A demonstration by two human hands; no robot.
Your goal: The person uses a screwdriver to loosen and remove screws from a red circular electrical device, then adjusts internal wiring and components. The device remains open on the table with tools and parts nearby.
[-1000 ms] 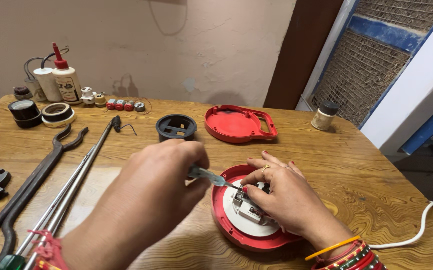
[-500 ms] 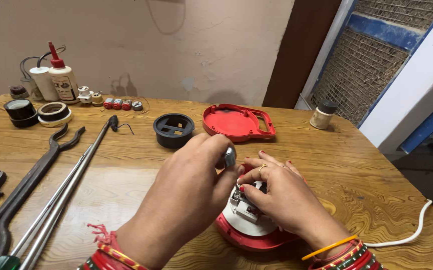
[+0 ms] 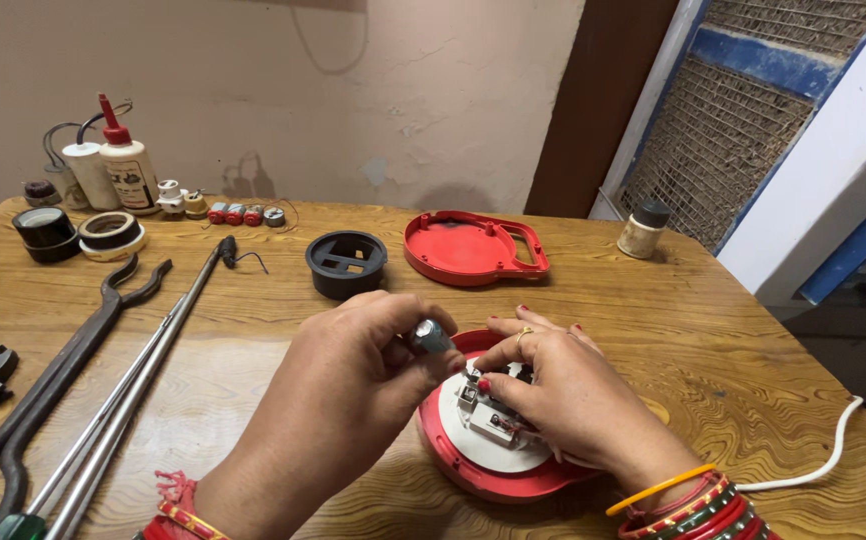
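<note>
We pinch a screwdriver (image 3: 431, 336) in our left hand (image 3: 353, 375) (handle up); our right hand (image 3: 563, 395) presses fingertips onto the red device's (image 3: 493, 470) white parts.

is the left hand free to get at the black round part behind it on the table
Probably not right away: the left hand is pinching a screwdriver. The black round part sits uncovered just beyond it.

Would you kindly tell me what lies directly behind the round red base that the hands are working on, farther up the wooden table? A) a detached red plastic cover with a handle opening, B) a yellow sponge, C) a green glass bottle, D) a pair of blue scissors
A: the detached red plastic cover lies flat on the wooden table, beyond the round red base under both hands.
</note>
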